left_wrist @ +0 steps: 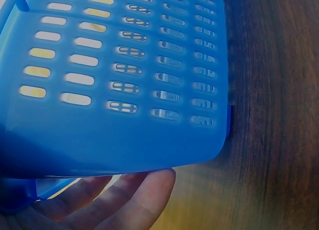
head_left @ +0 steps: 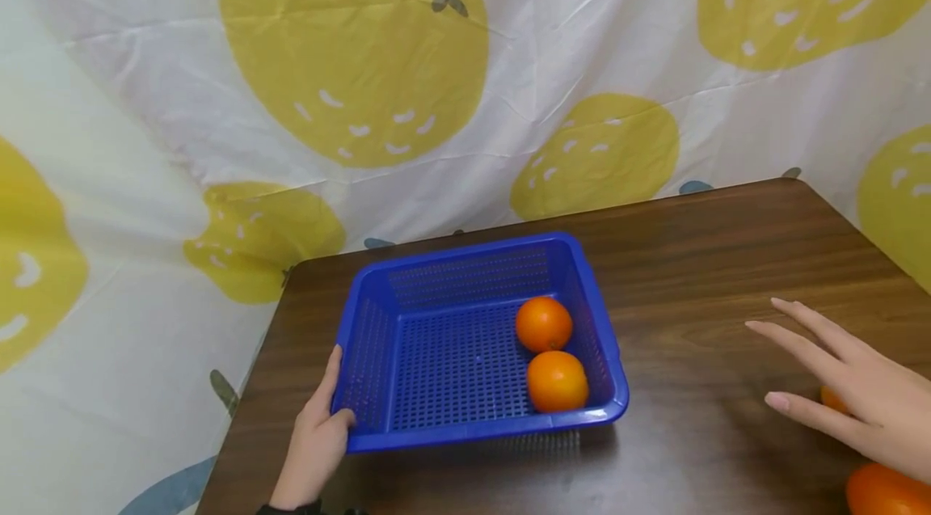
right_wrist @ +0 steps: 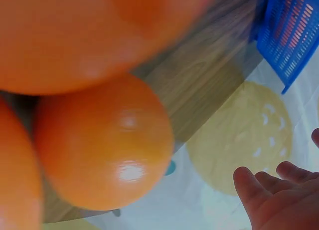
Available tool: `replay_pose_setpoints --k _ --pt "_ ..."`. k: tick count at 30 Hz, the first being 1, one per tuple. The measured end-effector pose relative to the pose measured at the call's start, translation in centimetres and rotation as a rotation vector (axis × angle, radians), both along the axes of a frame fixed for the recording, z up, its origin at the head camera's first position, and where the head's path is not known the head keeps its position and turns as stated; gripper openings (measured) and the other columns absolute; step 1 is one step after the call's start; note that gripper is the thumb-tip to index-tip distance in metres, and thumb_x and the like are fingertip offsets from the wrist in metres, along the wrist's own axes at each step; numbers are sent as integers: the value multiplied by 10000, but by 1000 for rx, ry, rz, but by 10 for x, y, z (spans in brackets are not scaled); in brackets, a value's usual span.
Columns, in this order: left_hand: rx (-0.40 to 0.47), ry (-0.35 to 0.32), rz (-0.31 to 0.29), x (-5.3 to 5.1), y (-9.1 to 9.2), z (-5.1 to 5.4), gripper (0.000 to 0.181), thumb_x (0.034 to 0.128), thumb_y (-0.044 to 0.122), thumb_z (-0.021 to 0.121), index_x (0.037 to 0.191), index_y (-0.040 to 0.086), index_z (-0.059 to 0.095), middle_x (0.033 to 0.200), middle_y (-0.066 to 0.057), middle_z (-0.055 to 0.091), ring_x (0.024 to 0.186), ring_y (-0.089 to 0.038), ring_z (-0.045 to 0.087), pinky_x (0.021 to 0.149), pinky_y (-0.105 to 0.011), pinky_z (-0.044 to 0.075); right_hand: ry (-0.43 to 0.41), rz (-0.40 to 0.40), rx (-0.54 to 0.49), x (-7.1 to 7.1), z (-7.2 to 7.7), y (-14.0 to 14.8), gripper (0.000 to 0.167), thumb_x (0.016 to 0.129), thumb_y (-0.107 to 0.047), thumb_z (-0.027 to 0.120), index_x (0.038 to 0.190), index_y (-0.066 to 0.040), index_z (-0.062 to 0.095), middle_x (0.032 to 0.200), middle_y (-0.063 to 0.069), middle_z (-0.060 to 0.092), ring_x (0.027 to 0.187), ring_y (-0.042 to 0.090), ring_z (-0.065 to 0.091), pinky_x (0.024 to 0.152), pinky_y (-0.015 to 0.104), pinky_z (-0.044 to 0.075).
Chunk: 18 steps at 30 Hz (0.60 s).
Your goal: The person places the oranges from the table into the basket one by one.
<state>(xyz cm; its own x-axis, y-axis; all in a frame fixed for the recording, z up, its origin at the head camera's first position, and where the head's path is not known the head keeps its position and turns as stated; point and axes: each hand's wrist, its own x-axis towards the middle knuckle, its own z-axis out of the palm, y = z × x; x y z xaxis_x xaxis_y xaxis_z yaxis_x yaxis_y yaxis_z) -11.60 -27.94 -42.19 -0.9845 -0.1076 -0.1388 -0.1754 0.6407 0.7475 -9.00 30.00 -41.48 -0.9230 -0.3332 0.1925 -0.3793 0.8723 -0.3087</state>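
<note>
A blue plastic basket [head_left: 465,438] stands on the wooden table with two oranges inside, one [head_left: 543,324] behind the other [head_left: 557,382], by its right wall. My left hand [head_left: 314,438] grips the basket's left rim, thumb over the edge; in the left wrist view its fingers [left_wrist: 154,190] lie along the basket's rim beside the slotted wall [left_wrist: 114,135]. At the right, my right hand [head_left: 865,394] is held with fingers extended, above oranges [head_left: 883,491] at the table's right front. The right wrist view shows several oranges [right_wrist: 104,145] close up and the right hand [right_wrist: 284,200] apart from them.
The brown wooden table [head_left: 698,289] extends to the right of the basket. Behind and to the left hangs a white cloth [head_left: 553,30] printed with large yellow fruits.
</note>
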Motion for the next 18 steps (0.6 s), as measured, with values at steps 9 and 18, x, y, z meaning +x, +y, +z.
replay_pose_setpoints --k 9,18 --pt "46 4 12 1 1 0 934 843 -49 434 1630 317 87 1679 -178 151 1477 -408 288 1085 -541 339 45 -21 -99 19 -29 20 869 868 -259 772 1601 -253 304 1680 187 157 1525 519 75 1060 821 43" --pt "63 7 11 0 1 0 935 845 -62 443 1631 290 77 1674 -189 148 1478 -428 289 1092 -545 343 134 -17 -130 37 -51 29 922 765 -230 839 1568 -198 385 1659 175 227 1550 467 33 1116 768 -35"
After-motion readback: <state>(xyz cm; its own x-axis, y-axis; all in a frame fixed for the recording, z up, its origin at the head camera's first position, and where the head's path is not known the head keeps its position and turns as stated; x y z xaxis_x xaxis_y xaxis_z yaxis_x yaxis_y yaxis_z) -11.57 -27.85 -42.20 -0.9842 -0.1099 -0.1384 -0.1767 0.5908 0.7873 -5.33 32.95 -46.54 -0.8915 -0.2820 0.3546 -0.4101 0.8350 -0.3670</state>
